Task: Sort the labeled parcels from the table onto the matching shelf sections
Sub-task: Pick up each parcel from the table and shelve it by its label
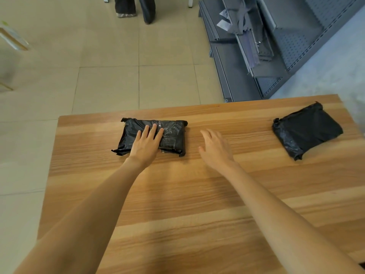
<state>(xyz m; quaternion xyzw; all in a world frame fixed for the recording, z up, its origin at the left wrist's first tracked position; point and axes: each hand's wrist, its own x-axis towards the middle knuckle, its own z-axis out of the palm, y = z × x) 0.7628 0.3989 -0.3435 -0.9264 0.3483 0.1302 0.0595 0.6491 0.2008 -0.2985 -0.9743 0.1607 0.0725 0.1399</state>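
I see both parcels not yet sorted: the table [197, 194] bears one parcel [171, 135] under my left hand [146, 144], whose flat fingers press it without gripping, and a second parcel [308, 131] well right of my right hand [216, 149], which hovers open, holding nothing. Bare wood lies between them.

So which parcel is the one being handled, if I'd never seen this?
Find the wooden table. Two black plastic-wrapped parcels lie near its far edge. It is the left parcel, with the left hand flat on top; the right parcel lies untouched.
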